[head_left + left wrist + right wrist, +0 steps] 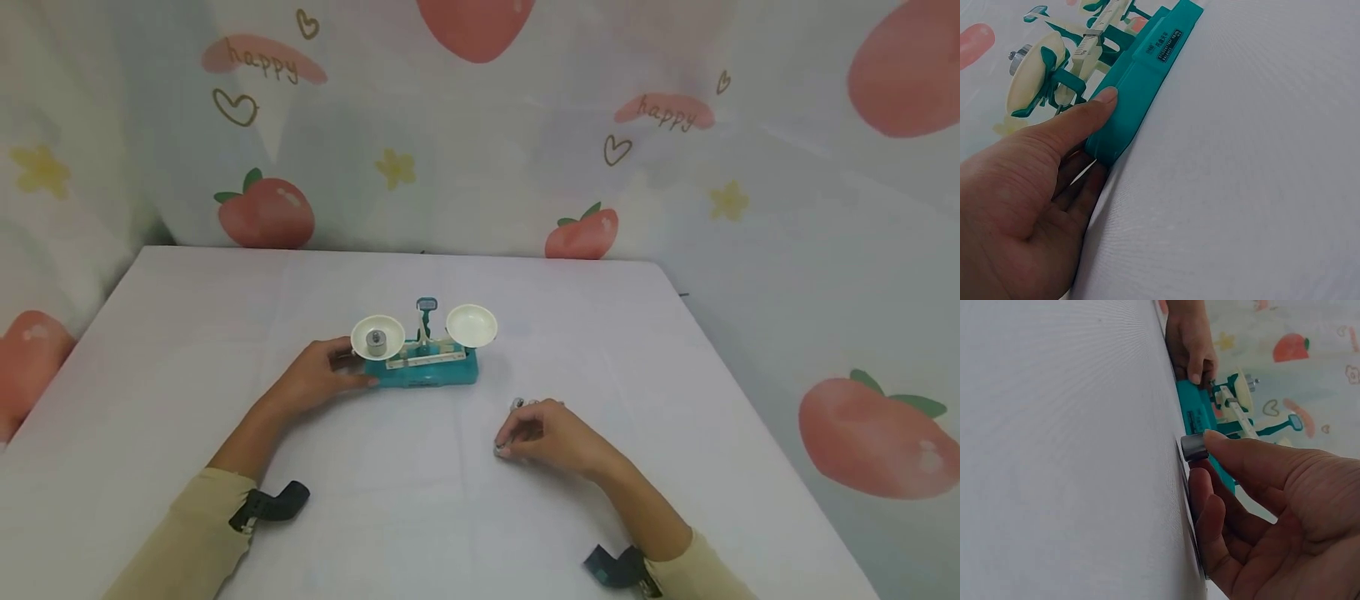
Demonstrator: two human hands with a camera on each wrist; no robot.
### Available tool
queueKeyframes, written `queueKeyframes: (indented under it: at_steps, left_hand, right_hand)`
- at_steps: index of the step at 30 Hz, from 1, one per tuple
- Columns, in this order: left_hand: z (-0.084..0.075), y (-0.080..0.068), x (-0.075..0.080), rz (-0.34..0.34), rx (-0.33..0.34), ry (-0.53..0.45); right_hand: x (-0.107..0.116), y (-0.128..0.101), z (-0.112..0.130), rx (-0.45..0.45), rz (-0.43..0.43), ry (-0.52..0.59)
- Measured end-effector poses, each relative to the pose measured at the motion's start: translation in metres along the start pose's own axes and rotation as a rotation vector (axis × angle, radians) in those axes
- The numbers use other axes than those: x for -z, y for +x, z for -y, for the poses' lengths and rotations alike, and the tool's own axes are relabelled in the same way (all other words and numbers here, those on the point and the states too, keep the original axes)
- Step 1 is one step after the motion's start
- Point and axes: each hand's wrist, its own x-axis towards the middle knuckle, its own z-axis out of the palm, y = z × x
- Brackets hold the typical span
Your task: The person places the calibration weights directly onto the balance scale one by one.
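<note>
Balance scale (423, 362): teal base with two white pans, standing on the table near its middle, slightly to the far side of both hands.
Left pan (377, 336): carries one grey metal weight (376, 340); sits lower than the other pan.
Right pan (471, 325): white, sits a little higher.
Pointer post (426, 315): teal, upright between the two pans.
Left hand (318, 379): rests on the table at the left end of the scale's base; in the left wrist view the thumb (1094, 106) presses against the teal base (1141, 81) and the other fingers lie beneath it along the cloth. Grip: clasping the end of the base.
Right hand (547, 433): on the table, to the near right of the scale and apart from it. Grip: thumb and forefinger pinch a small cylinder weight (1194, 447), held just at the table surface.
Loose weights (517, 404): small grey pieces on the table just beyond the right hand's knuckles; the count cannot be told.
Table (420, 517): covered in plain white cloth.
Backdrop (480, 125): pale fabric printed with strawberries, hearts and the word "happy".
Sleeves (187, 542): pale yellow, with dark wrist straps.
</note>
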Motion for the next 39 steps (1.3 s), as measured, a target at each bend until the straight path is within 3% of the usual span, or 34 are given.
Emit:
queueKeyframes:
  at_steps: [10,17,29,39]
  left_hand:
    - [-0.002,0.001,-0.002,0.003,0.018,0.008]
    - [-0.002,0.001,0.0,-0.001,0.015,0.008]
    - [0.0,0.001,0.002,-0.006,0.003,-0.006]
    - [0.001,0.0,0.0,0.0,-0.001,-0.012]
  right_hand:
    - [0.002,0.001,0.005,0.045,0.012,0.124]
    - [0.007,0.003,0.025,0.046,-0.005,0.193]
    - [0.016,0.016,0.063,0.088,-0.18,0.123]
    - [0.013,0.035,0.094,0.07,-0.208,0.127]
